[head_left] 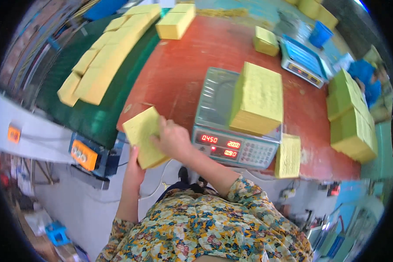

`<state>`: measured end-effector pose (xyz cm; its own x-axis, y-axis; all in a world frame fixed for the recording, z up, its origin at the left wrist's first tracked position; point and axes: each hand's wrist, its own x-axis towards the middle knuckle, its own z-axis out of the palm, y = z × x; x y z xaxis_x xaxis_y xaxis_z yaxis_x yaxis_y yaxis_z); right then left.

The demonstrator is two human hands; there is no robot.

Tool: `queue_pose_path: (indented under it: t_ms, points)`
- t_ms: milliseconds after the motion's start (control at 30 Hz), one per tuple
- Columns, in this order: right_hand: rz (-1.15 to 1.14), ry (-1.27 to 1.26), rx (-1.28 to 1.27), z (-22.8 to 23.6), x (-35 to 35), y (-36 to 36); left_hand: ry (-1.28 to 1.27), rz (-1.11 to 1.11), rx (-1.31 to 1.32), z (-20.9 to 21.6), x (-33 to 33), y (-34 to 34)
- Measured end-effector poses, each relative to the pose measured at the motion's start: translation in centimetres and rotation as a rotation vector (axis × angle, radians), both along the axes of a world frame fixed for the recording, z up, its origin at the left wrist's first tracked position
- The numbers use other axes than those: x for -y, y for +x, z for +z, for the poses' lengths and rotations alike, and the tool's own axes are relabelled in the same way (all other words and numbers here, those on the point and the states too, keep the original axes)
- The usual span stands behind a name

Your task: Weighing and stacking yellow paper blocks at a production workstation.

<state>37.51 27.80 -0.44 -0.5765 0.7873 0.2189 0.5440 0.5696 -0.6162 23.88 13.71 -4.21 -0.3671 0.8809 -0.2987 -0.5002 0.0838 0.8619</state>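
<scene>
Both hands are on one stack of yellow paper (139, 131): the left hand (136, 169) is clamped on its near left side, while the right hand (174, 139) lays its fingers on the top sheet; whether it also grips an edge, I cannot tell. The stack is tilted, held by the near left corner of the red bench (174, 83), left of a scale (212, 105). A taller yellow pile (260, 98) sits on that scale, and a smaller block (288, 156) stands just right of it. Yellow bundles (111, 56) line the green belt (52, 89) on the left.
</scene>
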Motion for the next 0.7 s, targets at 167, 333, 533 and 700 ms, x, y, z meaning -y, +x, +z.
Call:
queue_pose_path:
  t_ms: [167, 333, 533, 700]
  points:
    - [0.095, -0.192, -0.047, 1.0, 1.0, 1.5, 0.003, -0.069, -0.06, -1.2, 1.3, -1.3]
    - [-0.059, -0.398, -0.491, 0.1, 3.6, 5.7, 0.084, -0.128, 0.118, 2.1, 1.4, -2.5]
    - [-0.153, -0.652, -0.753, 5.6, 5.2, 10.4, 0.304, -0.231, -0.509, 9.8, -2.4, -0.4]
    - [-0.433, -0.434, -0.829, 14.6, 1.5, 17.2, 0.467, -0.389, -0.248, 13.2, -15.0, 4.8]
